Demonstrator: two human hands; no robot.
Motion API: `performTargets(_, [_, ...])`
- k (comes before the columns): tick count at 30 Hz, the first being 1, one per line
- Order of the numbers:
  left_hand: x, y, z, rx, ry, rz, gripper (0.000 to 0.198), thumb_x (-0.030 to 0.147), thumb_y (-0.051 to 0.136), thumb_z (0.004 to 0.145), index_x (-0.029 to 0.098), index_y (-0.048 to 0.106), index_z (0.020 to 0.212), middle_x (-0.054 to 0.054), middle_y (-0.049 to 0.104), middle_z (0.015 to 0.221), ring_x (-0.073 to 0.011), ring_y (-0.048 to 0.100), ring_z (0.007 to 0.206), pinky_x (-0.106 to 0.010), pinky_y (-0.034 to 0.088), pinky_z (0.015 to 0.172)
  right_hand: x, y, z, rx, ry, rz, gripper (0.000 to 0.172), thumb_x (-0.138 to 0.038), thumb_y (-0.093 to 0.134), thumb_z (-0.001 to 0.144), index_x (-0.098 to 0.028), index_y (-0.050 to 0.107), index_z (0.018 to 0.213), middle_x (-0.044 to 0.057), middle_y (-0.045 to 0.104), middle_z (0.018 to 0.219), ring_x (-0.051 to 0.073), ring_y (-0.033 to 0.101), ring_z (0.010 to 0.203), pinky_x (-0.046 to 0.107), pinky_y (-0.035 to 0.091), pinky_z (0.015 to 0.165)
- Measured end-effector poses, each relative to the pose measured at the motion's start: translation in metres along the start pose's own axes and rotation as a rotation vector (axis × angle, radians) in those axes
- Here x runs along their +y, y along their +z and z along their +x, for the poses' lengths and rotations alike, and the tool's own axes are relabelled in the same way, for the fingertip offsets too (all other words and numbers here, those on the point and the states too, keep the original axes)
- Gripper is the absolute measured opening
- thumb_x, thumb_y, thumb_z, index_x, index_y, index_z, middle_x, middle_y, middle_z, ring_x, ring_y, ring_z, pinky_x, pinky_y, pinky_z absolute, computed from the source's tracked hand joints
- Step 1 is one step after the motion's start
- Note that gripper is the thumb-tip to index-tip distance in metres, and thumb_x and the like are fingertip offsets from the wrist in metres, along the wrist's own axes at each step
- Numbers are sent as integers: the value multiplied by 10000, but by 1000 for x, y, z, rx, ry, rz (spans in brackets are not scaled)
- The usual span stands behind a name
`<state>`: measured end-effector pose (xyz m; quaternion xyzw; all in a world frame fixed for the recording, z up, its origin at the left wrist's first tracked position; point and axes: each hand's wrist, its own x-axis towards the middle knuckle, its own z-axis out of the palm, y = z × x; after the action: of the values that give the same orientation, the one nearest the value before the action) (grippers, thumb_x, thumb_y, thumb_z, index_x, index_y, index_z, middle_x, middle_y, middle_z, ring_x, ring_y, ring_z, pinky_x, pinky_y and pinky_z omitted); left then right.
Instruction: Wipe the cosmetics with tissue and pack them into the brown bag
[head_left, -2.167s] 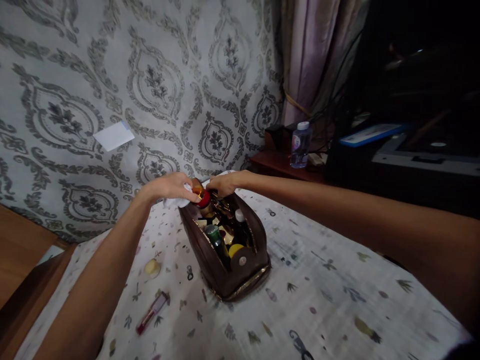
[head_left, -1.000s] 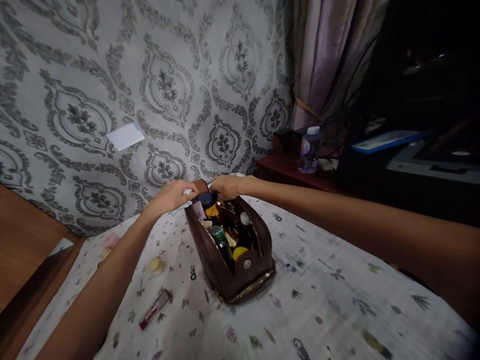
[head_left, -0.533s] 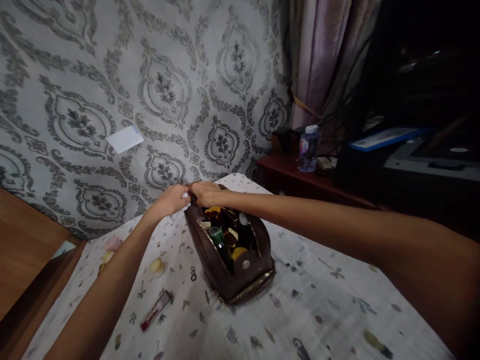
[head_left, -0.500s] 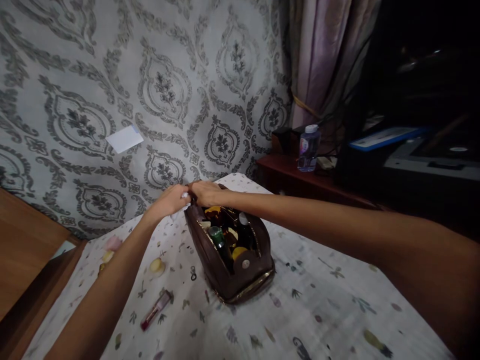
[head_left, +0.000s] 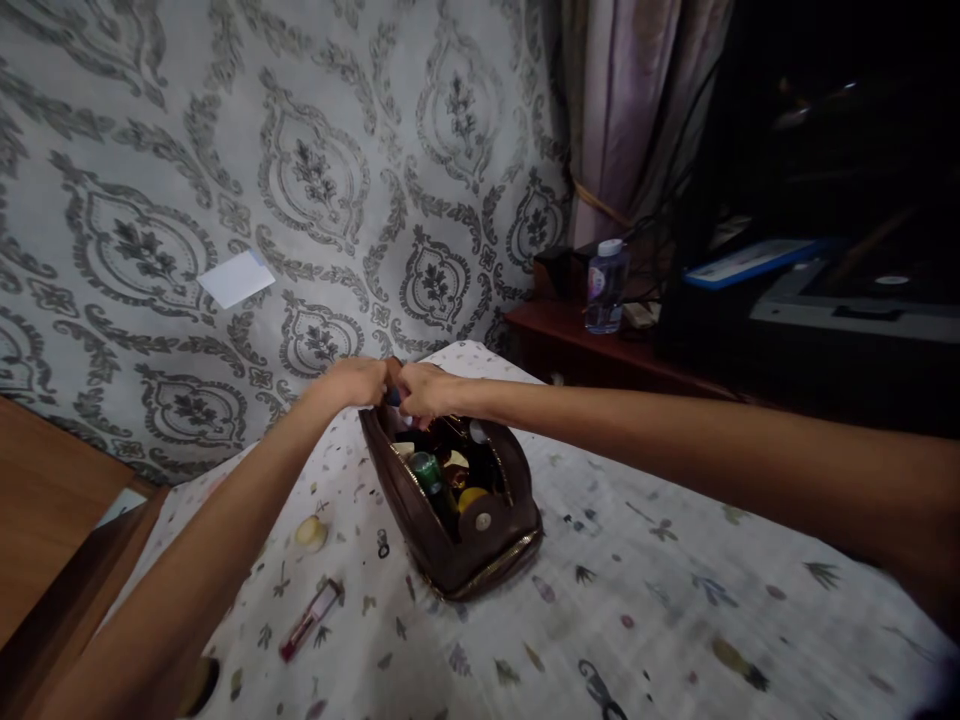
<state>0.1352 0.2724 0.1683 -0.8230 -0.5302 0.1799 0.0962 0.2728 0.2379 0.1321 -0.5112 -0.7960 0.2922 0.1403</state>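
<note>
A dark brown zip bag [head_left: 465,560] sits on the patterned sheet with its top unzipped. Inside it show a green-topped bottle [head_left: 426,468], a yellow item [head_left: 472,498] and other small containers. At the bag's far end, my left hand [head_left: 360,382] has its fingers closed by the rim; what they grip is hidden. My right hand [head_left: 426,390] reaches over the same end, fingers pinched beside a small bluish and white item that I cannot make out. Left of the bag lie a lip gloss tube [head_left: 310,620] and a small cream-coloured round item [head_left: 310,533].
The white printed sheet [head_left: 555,640] spreads around the bag. A patterned wall [head_left: 315,170] rises behind. At right, a clear bottle with a white cap [head_left: 606,290] stands on a reddish-brown surface [head_left: 570,335]. A dark round object [head_left: 199,688] shows beneath my left forearm.
My left hand has shifted slightly right, toward the bag opening, and the white material by its fingers no longer shows there. My right hand's fingers now dip at the bag's far end.
</note>
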Motion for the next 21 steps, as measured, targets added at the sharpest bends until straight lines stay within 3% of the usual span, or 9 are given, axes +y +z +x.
performTargets(4, [16, 0, 12, 4, -7, 53, 463, 198, 670, 683, 185, 671, 1145, -153, 747, 1029, -290, 687, 965, -279, 482, 754, 3, -1, -5, 14, -15, -11, 77, -72, 635, 772, -115, 694, 799, 80, 771, 797, 155, 734, 668, 152, 487, 500])
performTargets(8, [20, -4, 8, 14, 40, 72, 255, 175, 568, 787, 170, 725, 988, -140, 751, 949, -265, 680, 963, -266, 457, 757, 5, -2, -12, 54, -48, -60, 148, -67, 619, 764, -116, 717, 864, 74, 767, 807, 168, 733, 723, 168, 481, 537])
performTargets(11, [19, -11, 1, 31, 82, 85, 241, 132, 517, 803, 158, 742, 886, -141, 745, 924, -263, 675, 959, -278, 446, 776, 3, -2, -19, 110, -80, -116, 178, -78, 641, 735, -122, 724, 886, 95, 764, 910, 218, 723, 873, 194, 488, 603])
performTargets(14, [17, -12, -4, 37, 110, 82, 261, 115, 506, 804, 154, 745, 903, -131, 744, 956, -258, 674, 952, -282, 441, 778, -1, 0, -22, 152, -103, -160, 207, -91, 633, 752, -131, 719, 937, 110, 748, 1022, 242, 693, 986, 209, 479, 662])
performTargets(19, [12, 0, -1, 4, 84, -12, 395, 137, 615, 738, 153, 707, 1121, -112, 734, 1068, -254, 670, 928, -272, 444, 720, 2, 5, -11, 100, -92, -170, 163, -114, 602, 820, -106, 696, 952, 122, 750, 923, 220, 710, 870, 216, 468, 602])
performTargets(21, [4, 1, 1, -42, 127, -85, 377, 102, 616, 706, 142, 734, 1061, -89, 745, 1000, -232, 667, 879, -265, 446, 723, 5, 8, -4, 83, -82, -122, 147, -122, 571, 857, -124, 683, 952, 80, 747, 827, 181, 712, 753, 206, 470, 569])
